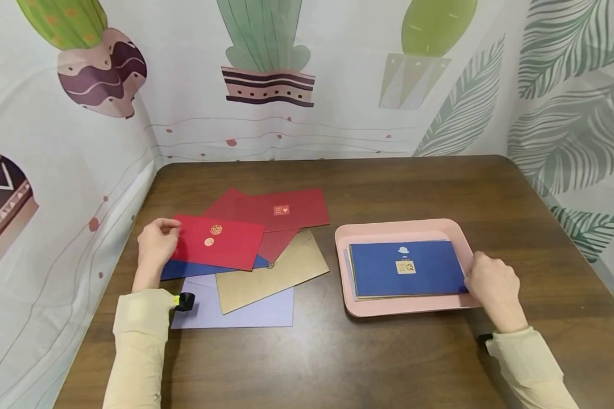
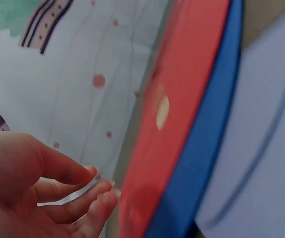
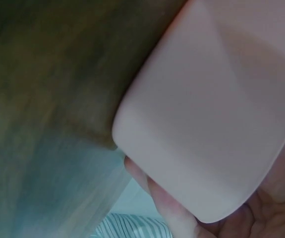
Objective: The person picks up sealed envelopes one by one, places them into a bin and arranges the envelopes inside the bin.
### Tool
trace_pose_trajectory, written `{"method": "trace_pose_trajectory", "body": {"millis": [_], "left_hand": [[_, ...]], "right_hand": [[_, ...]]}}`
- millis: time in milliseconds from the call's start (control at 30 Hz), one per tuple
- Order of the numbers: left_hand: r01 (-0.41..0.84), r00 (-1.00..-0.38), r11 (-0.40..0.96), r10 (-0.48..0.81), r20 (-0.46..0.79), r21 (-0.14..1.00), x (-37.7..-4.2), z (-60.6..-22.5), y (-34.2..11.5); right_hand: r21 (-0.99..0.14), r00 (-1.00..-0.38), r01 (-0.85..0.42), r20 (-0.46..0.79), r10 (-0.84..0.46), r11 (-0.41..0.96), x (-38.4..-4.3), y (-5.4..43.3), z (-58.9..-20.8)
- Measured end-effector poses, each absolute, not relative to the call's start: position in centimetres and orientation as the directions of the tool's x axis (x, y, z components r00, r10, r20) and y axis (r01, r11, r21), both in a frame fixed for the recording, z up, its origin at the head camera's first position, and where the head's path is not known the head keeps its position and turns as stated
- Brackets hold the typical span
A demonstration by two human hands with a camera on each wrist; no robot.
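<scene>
My left hand (image 1: 157, 241) is at the left edge of a bright red envelope (image 1: 240, 241) with gold print. In the left wrist view its fingers are loosely bent, the fingertips right beside the red envelope (image 2: 182, 74), holding nothing. Under that envelope lies a blue envelope (image 1: 189, 270). My right hand (image 1: 493, 284) grips the right end of a pink tray (image 1: 384, 307). The right wrist view shows the fingers around the end of the tray (image 3: 206, 124). Inside the tray, a dark blue envelope (image 1: 373, 270) with a gold label tops a small stack.
A gold envelope (image 1: 281, 275) overlaps a lavender envelope (image 1: 266, 315) near the pile's front. Darker red envelopes (image 1: 307, 210) lie at its back. All rest on a brown wooden table (image 1: 307, 363). Behind the table hangs a cactus-patterned cloth (image 1: 348, 85).
</scene>
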State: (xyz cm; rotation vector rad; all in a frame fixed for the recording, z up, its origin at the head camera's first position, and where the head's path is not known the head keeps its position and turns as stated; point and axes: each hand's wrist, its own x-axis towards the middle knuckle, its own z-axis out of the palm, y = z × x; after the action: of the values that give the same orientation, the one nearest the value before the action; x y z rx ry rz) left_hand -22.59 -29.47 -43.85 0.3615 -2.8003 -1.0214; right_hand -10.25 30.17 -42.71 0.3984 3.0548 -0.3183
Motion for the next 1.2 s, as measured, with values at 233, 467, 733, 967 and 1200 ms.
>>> {"method": "trace_pose_trajectory", "body": {"millis": [233, 467, 733, 967, 1200], "left_hand": [[-0.239, -0.950, 0.745, -0.312, 0.009, 0.623, -22.5, -45.0, -30.6], [-0.051, -0.988, 0.818, -0.125, 0.091, 0.573, -22.7, -45.4, -30.9], [0.053, -0.982, 0.889, 0.128, -0.136, 0.454, -22.9, -45.3, -30.0], [-0.063, -0.983, 0.879, 0.027, -0.180, 0.473, -23.1, -45.1, -29.8], [-0.095, -0.986, 0.876, -0.016, -0.169, 0.472, -23.3, -45.1, -30.3]], "right_hand": [[-0.196, -0.964, 0.265, -0.083, 0.253, 0.944, -10.2, 30.1, -42.9], [-0.196, -0.965, 0.261, -0.070, 0.252, 0.945, -10.1, 30.1, -43.0], [-0.200, -0.967, 0.254, -0.047, 0.250, 0.946, -10.2, 30.2, -42.9], [-0.202, -0.968, 0.251, -0.036, 0.249, 0.947, -10.2, 30.2, -42.8], [-0.198, -0.966, 0.257, -0.051, 0.252, 0.946, -10.2, 30.2, -42.8]]}}
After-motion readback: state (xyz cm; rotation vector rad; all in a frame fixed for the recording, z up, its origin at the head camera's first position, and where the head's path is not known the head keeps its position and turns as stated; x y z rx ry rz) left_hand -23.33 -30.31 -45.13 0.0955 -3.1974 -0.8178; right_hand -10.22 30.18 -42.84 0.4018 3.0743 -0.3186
